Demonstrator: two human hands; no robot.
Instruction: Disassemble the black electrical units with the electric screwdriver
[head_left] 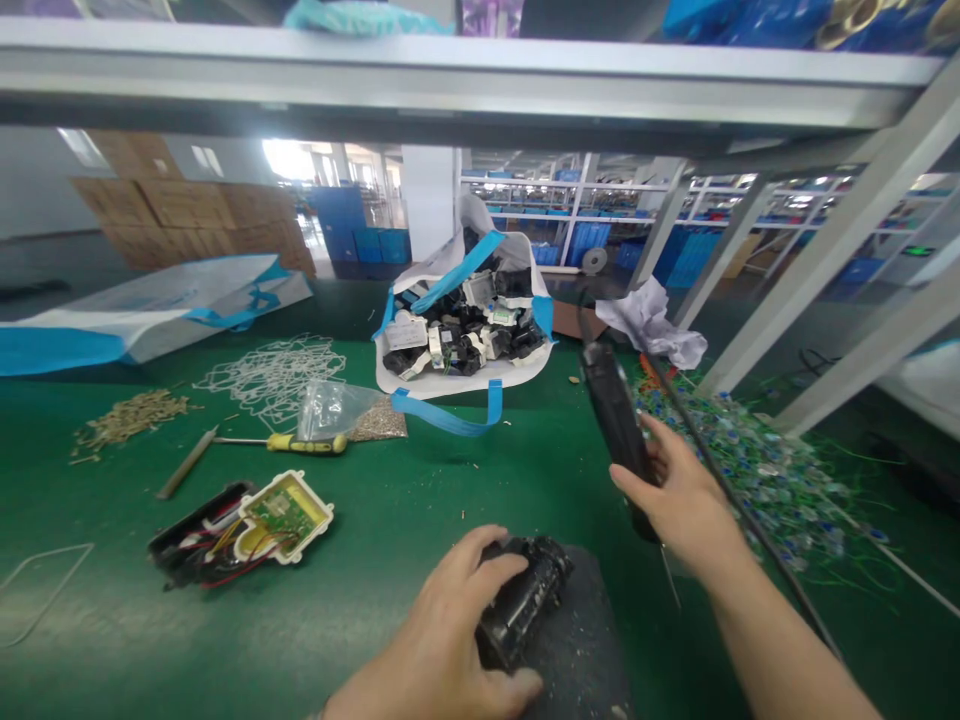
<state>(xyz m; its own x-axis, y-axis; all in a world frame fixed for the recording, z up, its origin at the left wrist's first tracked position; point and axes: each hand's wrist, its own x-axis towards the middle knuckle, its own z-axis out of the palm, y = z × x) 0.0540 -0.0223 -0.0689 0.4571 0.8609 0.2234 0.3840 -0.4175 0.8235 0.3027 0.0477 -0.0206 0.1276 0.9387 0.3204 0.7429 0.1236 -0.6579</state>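
— Left hand (450,640) is doing what?
— Curling its fingers over a black part (521,600), pressing it on the dark mat (577,640).
— Right hand (675,495)?
— Gripping a black tool (615,415), fingers wrapped, tilting above the green table (390,500).

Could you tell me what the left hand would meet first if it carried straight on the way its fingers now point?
The left hand already rests on the black part. Past it, its fingers point toward the black tool in the right hand, probably met first, though depth is unclear.
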